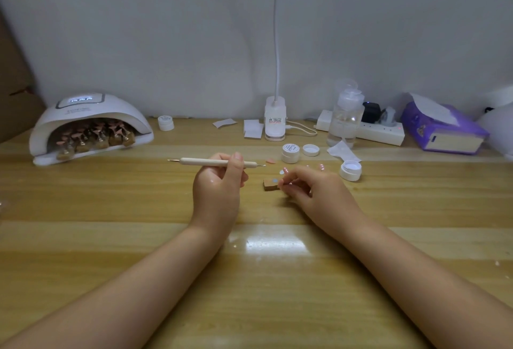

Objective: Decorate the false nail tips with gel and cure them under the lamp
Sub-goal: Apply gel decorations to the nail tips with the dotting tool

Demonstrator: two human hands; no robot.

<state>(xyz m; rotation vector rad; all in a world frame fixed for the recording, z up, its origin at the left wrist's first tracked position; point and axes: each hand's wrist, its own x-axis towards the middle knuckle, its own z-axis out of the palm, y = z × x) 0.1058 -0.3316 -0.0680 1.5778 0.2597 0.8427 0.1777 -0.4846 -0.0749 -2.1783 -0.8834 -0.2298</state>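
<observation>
Landmark: small brown wooden block [270,184] w/ grey dot on top, mid-table. L hand [218,182], just left of it, gripped a cream double-ended dotting pen [211,162] held level. R hand [311,186] touched block's right end, fingertips pinched on sth too small to tell. Behind block: loose pink nail tip [270,161], white gel jars [290,153], one uncapped [350,170]. Far left: white domed curing lamp [91,123] held rows of pink tips on stands [94,136].
</observation>
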